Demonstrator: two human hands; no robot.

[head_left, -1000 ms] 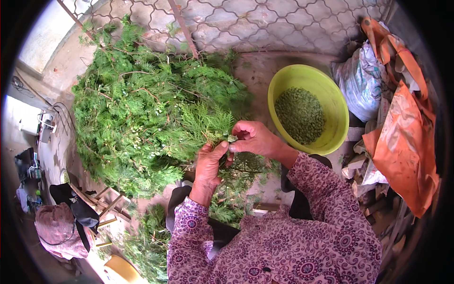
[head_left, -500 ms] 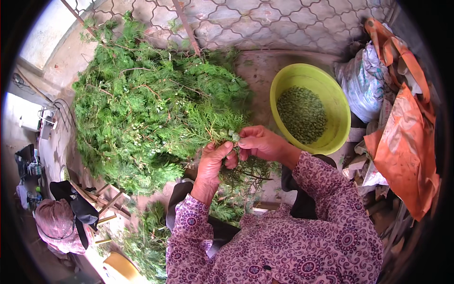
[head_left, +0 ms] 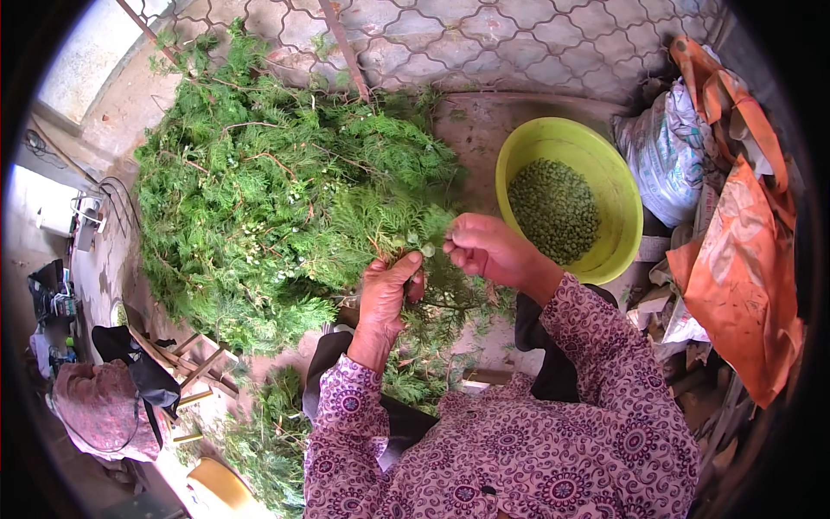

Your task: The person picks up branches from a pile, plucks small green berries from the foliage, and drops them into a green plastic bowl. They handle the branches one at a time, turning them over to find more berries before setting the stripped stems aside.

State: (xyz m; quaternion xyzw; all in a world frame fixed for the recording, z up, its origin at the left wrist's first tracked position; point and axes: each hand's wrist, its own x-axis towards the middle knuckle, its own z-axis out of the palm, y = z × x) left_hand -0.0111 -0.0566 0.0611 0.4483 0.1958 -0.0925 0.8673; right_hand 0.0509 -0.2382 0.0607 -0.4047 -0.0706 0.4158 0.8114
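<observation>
Spreading from nine to twelve o'clock, a big pile of branches (head_left: 277,208) lies feathery and flat-fronded, with thin brown twigs and pale round berries scattered through it. At five o'clock, a shirt (head_left: 519,450) with a dark purple paisley and medallion print on pale cloth runs off the lower edge. An orange bag (head_left: 739,285), creased and shiny, hangs at three o'clock. At two o'clock sits a smooth yellow-green basin (head_left: 624,203), round and wide-rimmed, its floor partly covered by a heap of small green berries (head_left: 553,210), too fine to tell apart one by one. Beyond it, also toward two o'clock, a wrinkled white sack (head_left: 661,156) is partly hidden by the orange bag. At seven o'clock, a yellow tub (head_left: 220,484) fades into glare. Just right of centre, the right hand (head_left: 494,251) has its fingers curled in, thumb and forefinger tips close together; whether they meet or pinch anything cannot be told. Just beside it toward eight o'clock, the left hand (head_left: 385,298) closes its fingers on a sprig (head_left: 383,244), whose stem is mostly hidden in the grip. At the left thumb's tip, facing the right hand, shows one pale green, rounded berry (head_left: 428,251).
</observation>
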